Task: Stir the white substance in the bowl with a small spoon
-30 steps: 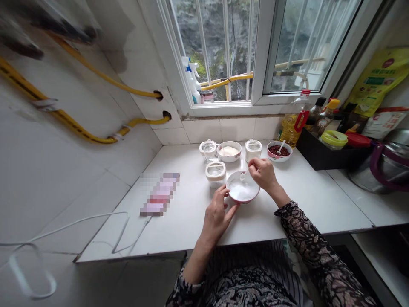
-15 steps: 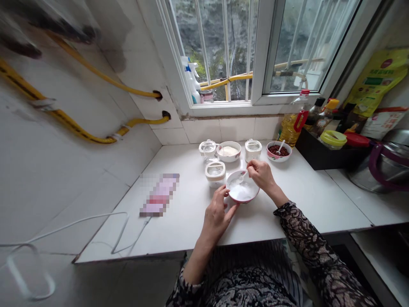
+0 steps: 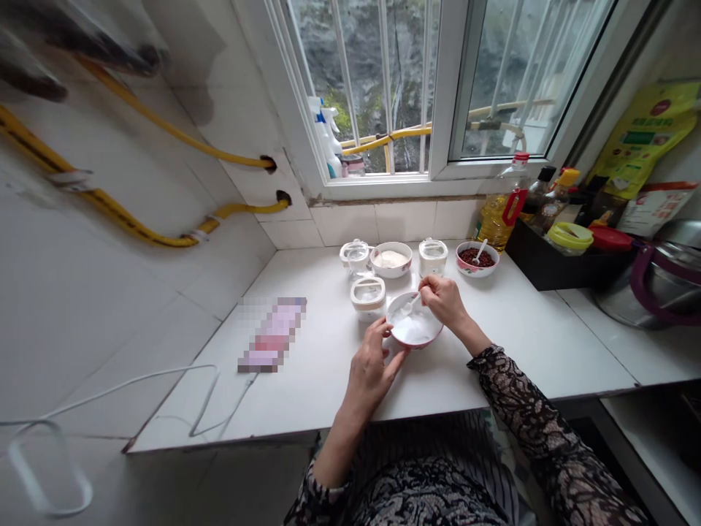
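Note:
A bowl of white powder [image 3: 419,329] with a pink rim stands near the counter's middle. My left hand [image 3: 375,364] grips its lower left side, thumb and fingers against the wall. My right hand [image 3: 445,299] pinches the handle of a white spoon [image 3: 408,307], whose tip is in the bowl. Just left of the bowl stands a lidded container [image 3: 369,294]. Behind are another clear-lidded container [image 3: 355,256], a bowl of pale powder [image 3: 391,259], a third lidded container [image 3: 433,256] and a bowl of dark red beans [image 3: 467,258] with a white spoon in it.
A blurred pinkish device [image 3: 274,336] with a white cable lies on the counter [image 3: 323,387] at left. To the right stand an oil bottle [image 3: 498,212], a black box [image 3: 539,259] of bottles and jars, and a metal pot [image 3: 646,288]. A window is behind.
My right hand and the spoon have shifted slightly left over the bowl. My left hand keeps its hold, and the bowl stays where it was.

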The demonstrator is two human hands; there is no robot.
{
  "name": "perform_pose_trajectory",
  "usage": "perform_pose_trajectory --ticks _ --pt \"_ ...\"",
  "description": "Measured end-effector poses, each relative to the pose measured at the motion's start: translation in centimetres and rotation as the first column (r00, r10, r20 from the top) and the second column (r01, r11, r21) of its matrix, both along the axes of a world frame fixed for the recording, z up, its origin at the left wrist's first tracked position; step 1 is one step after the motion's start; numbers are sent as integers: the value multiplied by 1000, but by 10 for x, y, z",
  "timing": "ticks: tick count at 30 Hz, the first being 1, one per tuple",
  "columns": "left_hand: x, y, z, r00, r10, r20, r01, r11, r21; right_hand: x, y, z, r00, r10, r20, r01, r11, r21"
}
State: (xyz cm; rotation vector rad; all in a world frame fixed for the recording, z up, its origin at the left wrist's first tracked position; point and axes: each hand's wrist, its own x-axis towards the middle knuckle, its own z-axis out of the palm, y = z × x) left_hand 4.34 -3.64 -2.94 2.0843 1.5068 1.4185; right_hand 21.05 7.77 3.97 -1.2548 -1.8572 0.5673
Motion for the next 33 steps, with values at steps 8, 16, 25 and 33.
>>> perform_pose_trajectory --ticks 8,16,25,33 --pt "0 0 0 1000 2 -6 -2 1000 6 -2 0 -3 994 21 -112 -30 996 -87" --pt "0 1 -1 1000 2 -1 -2 1000 15 3 3 0 982 -15 -186 -5 995 -102" --pt "0 1 -1 1000 0 -10 0 1000 19 2 2 -1 997 -36 -67 34 999 -28" --pt "0 1 -1 1000 2 0 -2 1000 11 3 7 -2 924 -29 -382 -47 981 -188"
